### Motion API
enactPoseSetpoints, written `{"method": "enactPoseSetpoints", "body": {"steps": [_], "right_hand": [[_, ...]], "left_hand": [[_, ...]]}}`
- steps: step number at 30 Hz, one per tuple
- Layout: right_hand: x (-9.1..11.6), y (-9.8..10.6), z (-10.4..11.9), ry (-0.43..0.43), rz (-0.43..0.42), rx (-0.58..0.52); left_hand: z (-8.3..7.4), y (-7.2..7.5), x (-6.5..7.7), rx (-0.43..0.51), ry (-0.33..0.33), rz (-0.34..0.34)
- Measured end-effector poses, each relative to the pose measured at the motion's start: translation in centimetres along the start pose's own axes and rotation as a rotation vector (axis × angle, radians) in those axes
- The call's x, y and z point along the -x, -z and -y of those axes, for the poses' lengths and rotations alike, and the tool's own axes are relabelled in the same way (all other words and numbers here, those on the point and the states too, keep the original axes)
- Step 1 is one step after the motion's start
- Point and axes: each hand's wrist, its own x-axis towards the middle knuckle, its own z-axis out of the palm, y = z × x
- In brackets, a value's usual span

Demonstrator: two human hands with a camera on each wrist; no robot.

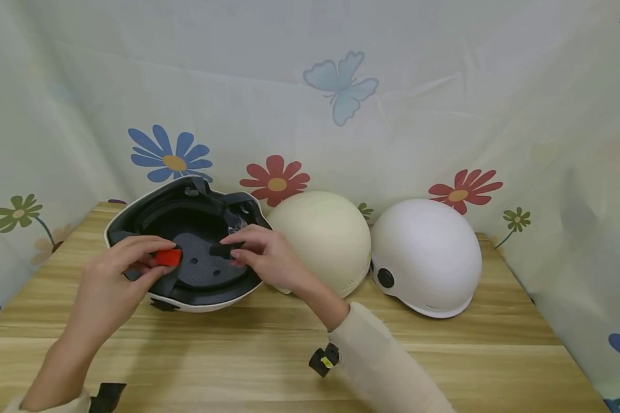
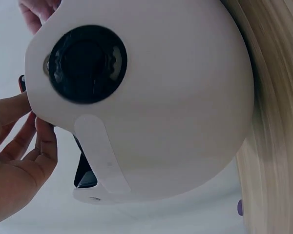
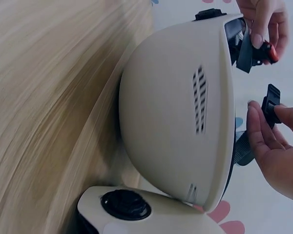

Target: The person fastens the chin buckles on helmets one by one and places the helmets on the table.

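Observation:
An upturned white helmet (image 1: 206, 307) rests on the table at the left, its black padded inside facing up. My left hand (image 1: 111, 275) pinches the red buckle piece (image 1: 168, 257) of its chin strap over the near left rim. Between thumb and fingers, my right hand (image 1: 271, 255) holds the black buckle piece (image 3: 272, 105) on the other strap end (image 3: 243, 148), above the right side of the opening. The two buckle halves are apart. In the left wrist view, the helmet shell (image 2: 176, 107) with a round black side knob (image 2: 88, 64) hides part of both hands.
A cream helmet (image 1: 320, 241) stands dome up right beside the upturned one. Farther right is another white helmet (image 1: 429, 252), also dome up. All sit on a wooden table (image 1: 268, 355) before a flower-printed cloth (image 1: 408, 115).

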Motion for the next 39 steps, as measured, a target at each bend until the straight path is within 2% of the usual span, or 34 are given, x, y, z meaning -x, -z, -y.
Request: {"method": "enactPoseSetpoints", "body": {"steps": [4, 8, 20, 39], "right_hand": [[-0.2, -0.4, 0.4, -0.003, 0.004, 0.035], [-0.3, -0.8, 0.4, 0.003, 0.019, 0.046], [-0.1, -1.4, 0.5, 0.001, 0.02, 0.01], [0.3, -1.7, -0.1, 0.031, 0.026, -0.053]], "left_hand": [[-0.2, -0.2, -0.2, -0.006, -0.019, 0.004], [-0.5, -0.6, -0.2, -0.018, -0.011, 0.015], [-0.9, -1.3, 0.0, -0.01, -0.021, 0.006], [-0.9, -1.6, 0.2, -0.07, -0.077, -0.017]]}}
